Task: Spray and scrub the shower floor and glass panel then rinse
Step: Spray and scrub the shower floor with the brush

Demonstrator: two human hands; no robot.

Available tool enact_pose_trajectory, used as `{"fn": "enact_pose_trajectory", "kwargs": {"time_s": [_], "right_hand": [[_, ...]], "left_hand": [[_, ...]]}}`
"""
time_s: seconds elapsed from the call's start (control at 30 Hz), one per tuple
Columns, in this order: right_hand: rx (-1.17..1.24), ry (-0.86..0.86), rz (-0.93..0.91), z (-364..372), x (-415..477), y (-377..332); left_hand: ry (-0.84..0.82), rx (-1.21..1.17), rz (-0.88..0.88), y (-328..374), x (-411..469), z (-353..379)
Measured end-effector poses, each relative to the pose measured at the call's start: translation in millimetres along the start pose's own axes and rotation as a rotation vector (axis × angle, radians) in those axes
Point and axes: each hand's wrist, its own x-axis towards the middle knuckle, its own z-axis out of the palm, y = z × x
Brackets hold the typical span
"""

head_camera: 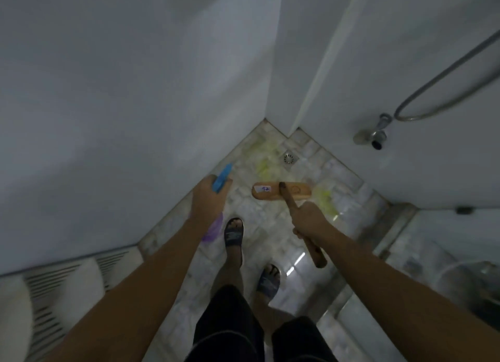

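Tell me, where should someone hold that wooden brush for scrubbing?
The slanted handle, gripped from above around its middle, as the right hand does. The brush head lies flat on the floor, so pressure likely runs down into it.

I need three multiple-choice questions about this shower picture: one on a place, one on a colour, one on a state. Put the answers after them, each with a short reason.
1. Where is the floor drain?
A) near the far corner of the floor
B) between the person's feet
C) behind the person's heels

2. What colour is the trigger of the spray bottle?
A) red
B) blue
C) black

3. What is the right hand doing?
A) hanging free
B) pressing on the wall
C) holding the brush handle

Answers:
1 A: the drain lies by the wall corner, beyond the brush head.
2 B: a blue trigger sticks out above the left hand.
3 C: its fingers curl round the wooden handle.
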Motion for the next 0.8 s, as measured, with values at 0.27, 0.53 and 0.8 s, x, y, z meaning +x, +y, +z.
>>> {"fn": "enact_pose_trajectory", "kwargs": {"time_s": [0.27, 0.53, 0.8], "right_hand": [[0.031, -0.009, 0.012, 112, 177, 57], [0.02, 0.036, -0.075, 200, 354, 80], [0.004, 0.07, -0.192, 246, 487, 79]], "left_hand": [[-0.023, 0.034, 0.01, -137, 114, 116], [-0.057, 0.085, 0.144, -248, 222, 224], [-0.012, 0.141, 0.214, -319, 304, 306]]}}
